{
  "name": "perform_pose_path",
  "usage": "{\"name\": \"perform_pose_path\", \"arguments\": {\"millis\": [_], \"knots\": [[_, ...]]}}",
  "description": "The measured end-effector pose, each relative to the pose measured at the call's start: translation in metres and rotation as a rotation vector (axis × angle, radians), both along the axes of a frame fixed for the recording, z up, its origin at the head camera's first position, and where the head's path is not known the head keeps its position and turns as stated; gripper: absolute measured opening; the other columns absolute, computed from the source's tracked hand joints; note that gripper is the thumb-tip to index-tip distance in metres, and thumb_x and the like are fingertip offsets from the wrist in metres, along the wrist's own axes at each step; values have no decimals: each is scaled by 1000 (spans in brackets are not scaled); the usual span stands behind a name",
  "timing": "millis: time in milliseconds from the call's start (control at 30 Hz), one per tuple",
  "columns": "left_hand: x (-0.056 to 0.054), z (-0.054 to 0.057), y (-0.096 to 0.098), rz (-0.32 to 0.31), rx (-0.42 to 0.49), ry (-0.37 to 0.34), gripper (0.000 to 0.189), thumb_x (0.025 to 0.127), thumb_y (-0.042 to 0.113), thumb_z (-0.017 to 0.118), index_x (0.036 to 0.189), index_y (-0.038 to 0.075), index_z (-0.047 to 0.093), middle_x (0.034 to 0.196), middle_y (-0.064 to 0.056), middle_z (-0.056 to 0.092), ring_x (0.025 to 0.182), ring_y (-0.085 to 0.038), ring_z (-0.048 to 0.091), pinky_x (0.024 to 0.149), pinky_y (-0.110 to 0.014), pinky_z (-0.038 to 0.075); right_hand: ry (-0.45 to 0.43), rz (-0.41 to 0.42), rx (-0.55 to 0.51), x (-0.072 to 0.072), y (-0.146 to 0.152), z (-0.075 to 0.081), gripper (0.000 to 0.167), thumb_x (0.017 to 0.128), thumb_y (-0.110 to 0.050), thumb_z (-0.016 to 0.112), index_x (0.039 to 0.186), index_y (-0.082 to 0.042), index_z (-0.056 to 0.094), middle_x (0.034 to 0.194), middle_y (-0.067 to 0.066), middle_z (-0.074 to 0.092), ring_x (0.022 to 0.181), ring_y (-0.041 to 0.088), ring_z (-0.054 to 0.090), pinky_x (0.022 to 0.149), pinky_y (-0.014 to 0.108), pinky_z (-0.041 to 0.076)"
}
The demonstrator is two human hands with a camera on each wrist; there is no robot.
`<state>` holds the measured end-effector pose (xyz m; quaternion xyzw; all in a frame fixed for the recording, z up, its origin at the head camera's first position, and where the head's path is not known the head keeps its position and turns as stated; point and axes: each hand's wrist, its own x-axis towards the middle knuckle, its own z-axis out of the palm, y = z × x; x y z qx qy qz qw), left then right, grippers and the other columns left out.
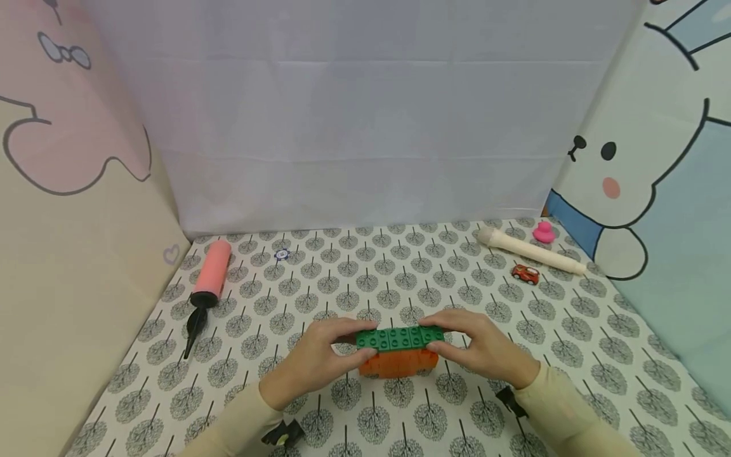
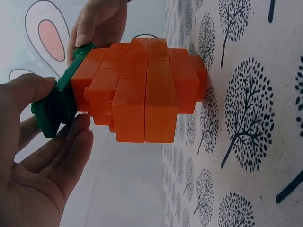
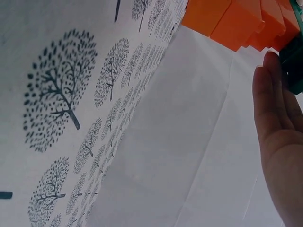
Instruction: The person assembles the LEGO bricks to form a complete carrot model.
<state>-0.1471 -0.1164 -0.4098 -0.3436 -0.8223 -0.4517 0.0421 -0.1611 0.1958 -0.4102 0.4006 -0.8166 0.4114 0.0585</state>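
Observation:
In the head view, a row of green toy bricks point(image 1: 400, 339) lies across the top of a rounded orange toy-brick build point(image 1: 398, 364) standing on the cloth. My left hand point(image 1: 316, 355) pinches the row's left end between thumb and fingers. At the right end, my right hand point(image 1: 485, 346) grips the green bricks the same way. From the left wrist, the orange bricks point(image 2: 142, 94) show as stepped layers, with the green bricks point(image 2: 59, 94) on their upper side. The right wrist view catches only part of the orange bricks point(image 3: 236, 19), beside my extended fingers.
A pink balloon pump point(image 1: 212, 273) with a black nozzle lies at the left, and a small blue-and-white chip point(image 1: 282, 254) behind it. Back right are a cream-coloured stick point(image 1: 533, 252), a red toy car point(image 1: 525, 274) and a pink toy duck point(image 1: 544, 232). Fabric walls surround the tree-patterned cloth point(image 1: 348, 298).

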Motion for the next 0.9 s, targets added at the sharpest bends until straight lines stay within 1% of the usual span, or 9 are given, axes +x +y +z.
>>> {"name": "perform_pose_path", "arguments": {"millis": [33, 100, 167, 367, 533, 633, 733, 833, 900], "knots": [[0, 0, 0, 5, 5, -26, 41, 89, 27, 76, 126, 11, 68, 112, 1, 72, 93, -7, 66, 82, -31, 60, 2, -1, 0, 0, 0, 0, 43, 90, -13, 74, 131, -23, 65, 122, -8, 67, 106, 9, 64, 89, 30, 56], [1, 0, 0, 15, 11, -56, 42, 88, 28, 76, 125, 12, 69, 111, 1, 71, 92, -7, 66, 82, -33, 61, 7, -5, 0, 0, 0, -1, 43, 90, -13, 75, 131, -23, 65, 122, -8, 67, 106, 9, 64, 89, 30, 56], [1, 0, 0, 18, 11, -63, 41, 88, 28, 76, 125, 12, 69, 112, 1, 71, 93, -8, 65, 82, -33, 61, 13, -9, 0, -1, 0, -2, 43, 89, -13, 75, 130, -23, 65, 123, -8, 67, 106, 9, 64, 89, 31, 56], [-1, 0, 1, 18, 13, -33, 41, 86, 27, 79, 123, 13, 70, 114, 3, 71, 92, -7, 65, 82, -30, 60, 15, -23, -1, -1, -1, -3, 42, 89, -15, 76, 129, -23, 66, 123, -6, 68, 107, 10, 64, 88, 31, 57], [-1, 1, 1, 15, 2, -4, 40, 86, 25, 78, 123, 12, 70, 114, 1, 71, 92, -7, 65, 82, -27, 59, 29, -23, -8, -2, -1, -4, 41, 89, -15, 75, 129, -20, 67, 122, -3, 69, 106, 12, 65, 87, 33, 58], [-1, 1, 0, 23, -6, -5, 40, 85, 25, 78, 123, 12, 70, 114, 0, 72, 92, -8, 64, 82, -28, 59, 27, -25, -10, -2, 0, -4, 41, 89, -16, 75, 129, -20, 67, 122, -3, 69, 106, 13, 65, 88, 33, 57], [-1, 1, 1, 27, -2, -27, 40, 85, 24, 79, 122, 12, 70, 114, 1, 71, 92, -7, 65, 83, -29, 59, 17, -23, -14, -2, -1, -5, 41, 90, -16, 75, 129, -21, 67, 122, -4, 69, 105, 12, 64, 86, 33, 58], [-3, 0, 1, 14, -4, -29, 40, 85, 22, 79, 122, 10, 70, 113, 1, 71, 92, -7, 65, 84, -27, 59, 4, -10, -22, -2, -1, -4, 41, 90, -15, 74, 129, -21, 66, 122, -4, 68, 104, 11, 64, 84, 36, 58], [-3, -1, 0, -7, -11, -8, 43, 86, 22, 78, 125, 7, 67, 114, 0, 71, 94, -7, 66, 86, -25, 58, 3, -3, -24, -2, -1, -4, 41, 91, -14, 74, 130, -21, 65, 121, -4, 68, 103, 11, 64, 83, 37, 58]]}}
